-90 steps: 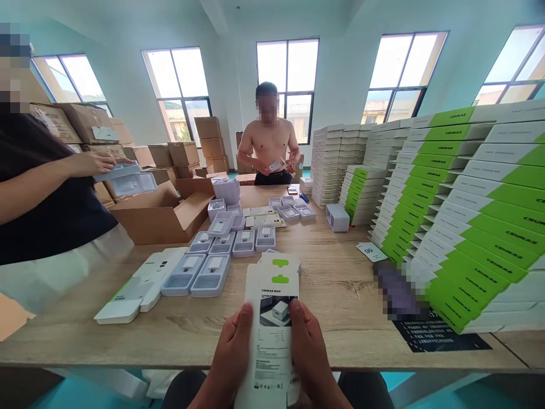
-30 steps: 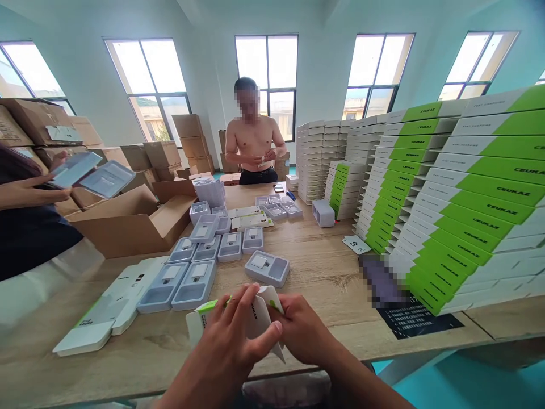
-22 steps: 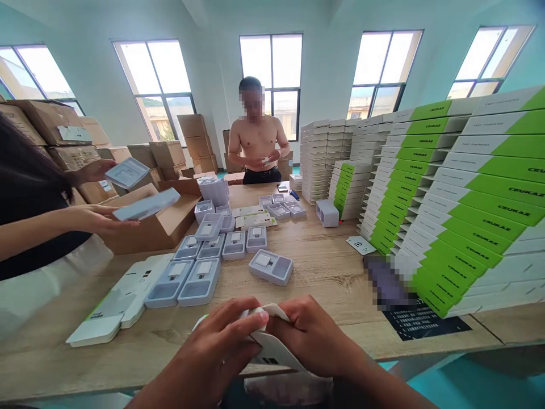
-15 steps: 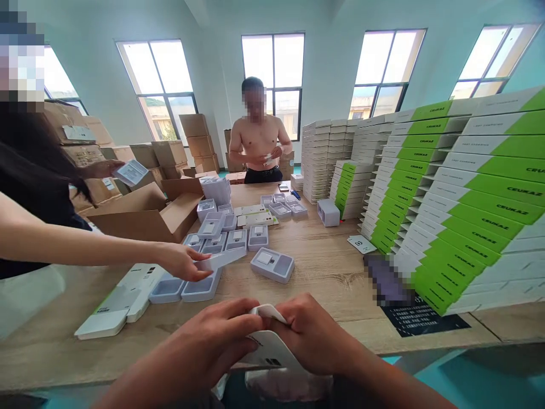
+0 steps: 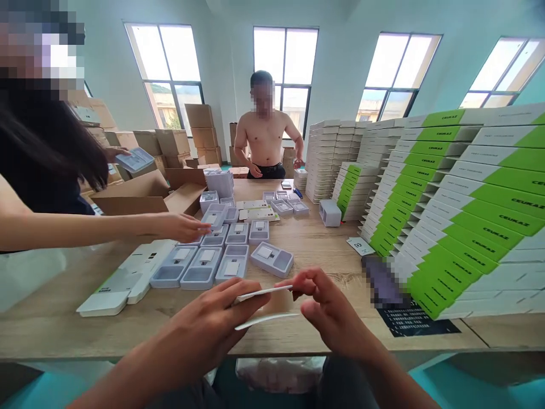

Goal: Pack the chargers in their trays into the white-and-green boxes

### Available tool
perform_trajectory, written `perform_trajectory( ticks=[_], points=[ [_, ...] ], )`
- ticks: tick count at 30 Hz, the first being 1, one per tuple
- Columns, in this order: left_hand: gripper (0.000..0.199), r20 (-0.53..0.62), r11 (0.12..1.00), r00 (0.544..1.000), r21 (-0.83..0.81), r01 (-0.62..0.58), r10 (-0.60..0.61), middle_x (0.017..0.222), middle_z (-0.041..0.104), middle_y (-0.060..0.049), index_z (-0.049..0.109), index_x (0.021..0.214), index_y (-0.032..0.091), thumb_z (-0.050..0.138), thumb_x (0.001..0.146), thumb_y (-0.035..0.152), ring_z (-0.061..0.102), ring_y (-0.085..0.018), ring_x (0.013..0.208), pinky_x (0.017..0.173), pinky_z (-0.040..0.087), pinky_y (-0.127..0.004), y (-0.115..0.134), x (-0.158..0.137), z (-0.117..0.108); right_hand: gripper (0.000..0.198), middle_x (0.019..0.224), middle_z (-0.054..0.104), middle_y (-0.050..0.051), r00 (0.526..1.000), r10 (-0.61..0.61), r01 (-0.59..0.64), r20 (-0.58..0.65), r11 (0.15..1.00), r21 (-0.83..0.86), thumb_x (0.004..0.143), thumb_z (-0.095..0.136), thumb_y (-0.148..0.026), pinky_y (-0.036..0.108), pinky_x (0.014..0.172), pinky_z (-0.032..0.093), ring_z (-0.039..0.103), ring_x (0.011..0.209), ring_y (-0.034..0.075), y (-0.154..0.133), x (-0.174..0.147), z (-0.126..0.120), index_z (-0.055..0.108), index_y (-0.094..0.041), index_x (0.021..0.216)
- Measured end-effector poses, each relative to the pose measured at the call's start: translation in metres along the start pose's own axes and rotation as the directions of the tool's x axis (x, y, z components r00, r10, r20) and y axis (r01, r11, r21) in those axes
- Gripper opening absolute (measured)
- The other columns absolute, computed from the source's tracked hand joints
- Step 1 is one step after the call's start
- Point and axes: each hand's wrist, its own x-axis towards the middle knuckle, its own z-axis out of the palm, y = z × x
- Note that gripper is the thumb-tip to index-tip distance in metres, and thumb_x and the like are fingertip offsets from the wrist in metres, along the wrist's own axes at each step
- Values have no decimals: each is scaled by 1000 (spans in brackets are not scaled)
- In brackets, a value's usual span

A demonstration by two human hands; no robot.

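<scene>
One white carton [image 5: 272,291] open, left hand [image 5: 219,315] gripping it, right hand [image 5: 317,301] parted at its edge; part-filled trays [image 5: 276,264] on counter [image 5: 323,241] still unboxed.

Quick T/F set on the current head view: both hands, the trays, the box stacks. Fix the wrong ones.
1. The left hand holds a white carton. True.
2. A co-worker's hand reaches in from the left, near the trays. True.
3. All those trays are empty. False: several hold a white piece.
4. Stacked green-and-white boxes stand on the right side of the table. True.
5. The right hand lies flat on the table. False: it is raised, fingers curved at the carton's edge.
</scene>
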Motion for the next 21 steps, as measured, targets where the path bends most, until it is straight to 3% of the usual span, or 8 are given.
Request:
perform_trajectory(
  ticks=[2,5,8,10,13,15,17,21],
  points=[
    [58,-12,999,999,-39,32,-32,144,57,-5,44,153,31,51,100,7,55,-21,133,115,49,-36,-6,-7,10,28,129,72,7,989,-137,137,-50,991,3,101,62,-46,36,95,57,67,118,23,14,-10,5,55,-30,123],
    [68,6,994,998,-91,59,-59,144,55,-6,38,157,34,50,98,2,53,-22,134,117,47,-40,-10,-13,23,35,133,71,7,933,-359,342,-34,912,-227,96,71,-27,39,103,53,63,125,24,26,-14,13,60,-31,129],
    [81,7,989,998,-130,70,-70,141,55,-6,40,156,36,47,90,-10,54,-22,131,115,49,-41,-11,-13,33,34,132,71,7,920,-392,378,7,881,-284,96,67,-16,40,103,51,63,120,24,22,-10,18,65,-29,127],
    [82,-21,989,997,-131,69,-72,139,54,-6,44,151,35,45,86,-14,54,-23,130,113,50,-43,-10,-13,40,20,128,72,6,960,-272,259,-64,953,-157,98,65,-22,38,99,51,64,116,23,16,-8,22,73,-28,114],
    [59,-160,984,982,-162,75,-101,135,53,-9,47,140,30,49,94,-6,59,-21,122,102,57,-38,-11,-14,52,18,122,70,5,980,113,-74,-165,971,230,99,65,-35,34,96,50,64,112,22,6,-8,33,79,-26,90],
    [43,-315,979,944,-200,30,-93,132,53,-10,42,131,28,52,99,2,63,-18,113,92,60,-32,-11,-15,60,24,120,68,4,921,349,-234,-172,850,471,94,70,-41,31,95,50,63,109,21,1,-9,43,77,-23,80],
    [35,-434,989,900,-146,-19,-46,130,53,-11,41,124,27,53,100,4,65,-17,107,85,62,-28,-10,-16,66,26,115,66,3,845,497,-282,-196,726,628,88,76,-43,28,91,49,61,103,19,-4,-8,54,74,-21,75],
    [20,-464,994,884,111,-6,57,128,58,-12,54,120,22,48,104,11,67,-19,108,84,62,-27,-6,-17,71,26,94,68,1,736,637,-272,-231,590,761,79,84,-42,27,85,50,61,91,18,-13,-4,71,73,-21,88]
  ],
)
